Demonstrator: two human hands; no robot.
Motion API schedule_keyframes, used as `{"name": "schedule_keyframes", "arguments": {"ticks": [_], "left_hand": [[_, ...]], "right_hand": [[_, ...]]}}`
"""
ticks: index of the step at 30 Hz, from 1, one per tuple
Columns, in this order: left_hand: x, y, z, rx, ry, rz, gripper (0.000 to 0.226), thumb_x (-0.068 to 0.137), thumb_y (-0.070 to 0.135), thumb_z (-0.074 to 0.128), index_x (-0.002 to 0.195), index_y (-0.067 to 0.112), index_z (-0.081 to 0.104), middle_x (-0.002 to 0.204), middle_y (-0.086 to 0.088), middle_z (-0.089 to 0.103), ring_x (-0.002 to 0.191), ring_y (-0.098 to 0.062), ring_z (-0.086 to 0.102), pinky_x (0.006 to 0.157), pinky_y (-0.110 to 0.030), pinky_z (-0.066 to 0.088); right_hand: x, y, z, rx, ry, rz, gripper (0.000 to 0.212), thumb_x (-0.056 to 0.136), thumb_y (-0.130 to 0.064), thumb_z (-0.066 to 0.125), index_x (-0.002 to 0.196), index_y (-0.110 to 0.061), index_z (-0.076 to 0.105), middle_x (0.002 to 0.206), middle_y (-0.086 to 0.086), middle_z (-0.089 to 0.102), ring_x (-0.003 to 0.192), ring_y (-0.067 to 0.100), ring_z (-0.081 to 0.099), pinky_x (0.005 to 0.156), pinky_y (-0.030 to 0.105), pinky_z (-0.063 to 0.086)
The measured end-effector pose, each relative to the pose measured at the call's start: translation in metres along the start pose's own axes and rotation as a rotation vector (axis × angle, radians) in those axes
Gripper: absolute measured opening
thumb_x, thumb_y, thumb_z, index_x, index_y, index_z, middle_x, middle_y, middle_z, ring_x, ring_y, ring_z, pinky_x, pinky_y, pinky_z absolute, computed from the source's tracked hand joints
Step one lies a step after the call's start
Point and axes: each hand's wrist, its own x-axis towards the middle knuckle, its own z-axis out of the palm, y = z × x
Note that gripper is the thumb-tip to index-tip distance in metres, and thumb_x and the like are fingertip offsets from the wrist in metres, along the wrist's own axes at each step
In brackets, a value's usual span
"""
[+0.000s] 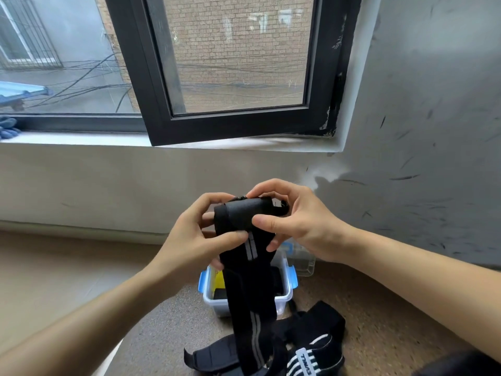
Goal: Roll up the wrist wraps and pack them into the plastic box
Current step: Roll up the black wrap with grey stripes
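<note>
1. The wrist wrap (241, 215) is pinched at its rolled end by the left hand (189, 240) and right hand (298, 221), held above the plastic box (284, 296).
2. Grip loosened = roll probably gets unwound.
3. The dangling tail could be snagged on the loose wraps (320, 329) below.

White tag (301, 360) on striped wrist wrap (321, 346): short lettering, not clearly legible.
</note>
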Motion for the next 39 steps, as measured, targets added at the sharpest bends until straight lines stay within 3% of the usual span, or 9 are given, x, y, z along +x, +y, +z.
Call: {"name": "schedule_keyframes", "arguments": {"ticks": [4,7,11,15,20,24,28,32,39], "left_hand": [[0.0,0.001,-0.005,-0.049,-0.151,-0.133,0.04,0.079,0.047,0.078,0.116,0.036,0.068,0.1,-0.003,0.075,0.083,-0.022,0.075,0.06,-0.04,0.061],[-0.001,0.002,-0.005,0.005,-0.156,-0.141,0.034,0.088,0.044,0.076,0.119,0.033,0.067,0.099,-0.003,0.077,0.081,-0.019,0.076,0.073,-0.052,0.061],[0.0,0.003,-0.007,-0.017,-0.119,-0.096,0.037,0.082,0.028,0.073,0.119,0.024,0.067,0.093,-0.003,0.076,0.077,-0.017,0.076,0.056,-0.036,0.06],[0.001,-0.001,-0.01,-0.012,-0.063,0.02,0.04,0.082,0.012,0.082,0.117,0.023,0.067,0.084,0.003,0.072,0.073,-0.012,0.069,0.047,-0.03,0.052],[-0.001,-0.007,-0.005,0.184,-0.033,0.259,0.044,0.083,0.0,0.081,0.118,0.023,0.066,0.103,0.006,0.074,0.09,-0.01,0.069,0.062,-0.009,0.049],[-0.001,-0.01,-0.006,0.21,-0.009,0.301,0.047,0.082,0.003,0.082,0.12,0.023,0.065,0.11,0.004,0.073,0.098,-0.016,0.069,0.068,-0.014,0.052],[0.002,-0.006,-0.007,0.104,-0.04,0.111,0.054,0.081,0.005,0.085,0.123,0.031,0.064,0.108,0.002,0.073,0.099,-0.02,0.072,0.059,-0.027,0.058],[0.002,-0.007,-0.013,-0.053,-0.179,-0.09,0.046,0.08,0.031,0.08,0.124,0.031,0.066,0.111,-0.001,0.076,0.103,-0.025,0.075,0.082,-0.057,0.062],[0.003,-0.003,-0.012,-0.127,-0.115,-0.127,0.04,0.085,0.048,0.078,0.118,0.026,0.07,0.108,-0.005,0.076,0.105,-0.022,0.074,0.07,-0.035,0.059]], "right_hand": [[-0.002,0.002,0.002,-0.03,-0.028,0.004,0.03,0.087,0.01,0.072,0.109,-0.011,0.066,0.116,0.016,0.06,0.093,0.035,0.073,0.062,0.036,0.063],[-0.004,0.003,0.005,-0.039,-0.044,0.016,0.031,0.087,0.01,0.072,0.107,-0.012,0.066,0.121,0.024,0.059,0.098,0.04,0.072,0.064,0.036,0.063],[-0.002,0.002,0.007,-0.057,-0.018,0.025,0.037,0.084,0.011,0.073,0.112,-0.011,0.062,0.126,0.015,0.058,0.102,0.041,0.07,0.062,0.036,0.062],[-0.001,-0.002,0.002,-0.04,-0.027,0.13,0.041,0.091,-0.019,0.075,0.128,-0.022,0.059,0.124,0.013,0.062,0.103,0.03,0.073,0.062,0.041,0.062],[-0.002,-0.005,0.003,-0.116,-0.09,0.171,0.034,0.097,-0.035,0.06,0.124,-0.015,0.064,0.113,0.022,0.068,0.104,0.026,0.072,0.063,0.037,0.064],[-0.001,-0.007,-0.001,-0.167,-0.111,0.141,0.03,0.099,-0.029,0.059,0.124,-0.012,0.064,0.107,0.022,0.069,0.095,0.022,0.073,0.06,0.035,0.063],[-0.002,-0.006,-0.002,-0.098,-0.089,0.111,0.028,0.099,-0.017,0.063,0.125,-0.007,0.061,0.1,0.019,0.068,0.089,0.019,0.072,0.059,0.035,0.063],[-0.001,-0.004,-0.001,-0.128,-0.049,0.033,0.029,0.095,-0.011,0.067,0.124,-0.006,0.061,0.099,0.016,0.068,0.087,0.016,0.07,0.069,0.035,0.062],[-0.003,0.001,0.002,-0.198,-0.057,-0.059,0.038,0.091,0.0,0.072,0.126,-0.007,0.06,0.11,0.022,0.065,0.097,0.022,0.068,0.078,0.036,0.063]]}}
